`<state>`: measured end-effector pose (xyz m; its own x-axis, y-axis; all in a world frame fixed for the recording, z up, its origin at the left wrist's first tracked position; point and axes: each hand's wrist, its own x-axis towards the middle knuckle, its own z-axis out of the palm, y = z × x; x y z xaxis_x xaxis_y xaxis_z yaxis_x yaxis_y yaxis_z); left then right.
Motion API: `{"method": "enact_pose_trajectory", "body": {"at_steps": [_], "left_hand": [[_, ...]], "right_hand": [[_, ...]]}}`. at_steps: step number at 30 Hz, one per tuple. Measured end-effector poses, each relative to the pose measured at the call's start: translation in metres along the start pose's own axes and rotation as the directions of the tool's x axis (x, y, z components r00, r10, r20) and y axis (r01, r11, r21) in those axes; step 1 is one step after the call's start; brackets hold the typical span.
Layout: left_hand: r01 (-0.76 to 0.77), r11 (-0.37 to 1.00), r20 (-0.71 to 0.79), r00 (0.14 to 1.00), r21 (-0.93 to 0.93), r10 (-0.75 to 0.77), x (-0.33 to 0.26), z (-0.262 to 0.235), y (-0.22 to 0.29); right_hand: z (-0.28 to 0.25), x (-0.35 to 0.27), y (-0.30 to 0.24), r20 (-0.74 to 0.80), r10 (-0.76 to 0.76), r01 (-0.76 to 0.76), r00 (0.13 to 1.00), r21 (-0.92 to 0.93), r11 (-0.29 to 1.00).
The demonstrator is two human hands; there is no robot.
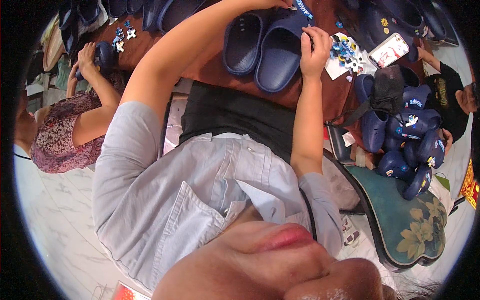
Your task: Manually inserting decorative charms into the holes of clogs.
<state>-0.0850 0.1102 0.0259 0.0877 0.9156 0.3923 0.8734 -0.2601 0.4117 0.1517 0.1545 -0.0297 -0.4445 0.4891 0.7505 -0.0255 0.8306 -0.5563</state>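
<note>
Two navy clogs lie side by side on the brown table at the top. My right hand (313, 49) grips the rim of the right clog (281, 55), fingers curled over its edge. My left hand (280, 4) reaches to the top edge of the picture, at the strap of that clog; most of it is cut off, so its grasp is unclear. The left clog (243, 42) lies untouched beside it. A white sheet with several small coloured charms (345, 54) sits just right of my right hand.
A phone (389, 50) lies past the charms. More navy clogs (407, 142) are piled over a teal flowered seat (405, 220) at right. A person in a patterned top at left holds a clog (102, 55) near loose charms (122, 37). Another person in black (445, 95) sits at right.
</note>
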Motion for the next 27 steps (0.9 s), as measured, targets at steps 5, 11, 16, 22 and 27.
{"method": "enact_pose_trajectory", "body": {"at_steps": [5, 11, 16, 22, 27], "left_hand": [[0.018, 0.999, -0.026, 0.999, -0.045, -0.020, -0.009, -0.004, 0.007], [0.027, 0.999, -0.002, 1.000, 0.035, -0.027, 0.001, -0.004, 0.022], [-0.055, 0.988, 0.033, 0.998, 0.146, 0.050, -0.002, -0.002, 0.017], [-0.265, 0.944, 0.072, 0.964, 0.194, 0.256, -0.003, -0.005, 0.019], [-0.288, 0.917, 0.048, 0.957, 0.276, 0.286, -0.002, -0.006, 0.020]], "right_hand": [[0.000, 0.002, -0.002, 0.009, -0.003, 0.003, 1.000, -0.017, 1.000], [-0.001, 0.001, -0.001, -0.004, 0.007, -0.007, 1.000, -0.012, 1.000], [0.001, 0.000, -0.001, 0.002, 0.011, -0.011, 1.000, -0.006, 1.000], [-0.002, -0.002, -0.001, 0.002, 0.018, -0.018, 1.000, -0.033, 0.999], [0.000, 0.000, 0.000, 0.004, 0.026, -0.026, 1.000, -0.039, 0.999]]}}
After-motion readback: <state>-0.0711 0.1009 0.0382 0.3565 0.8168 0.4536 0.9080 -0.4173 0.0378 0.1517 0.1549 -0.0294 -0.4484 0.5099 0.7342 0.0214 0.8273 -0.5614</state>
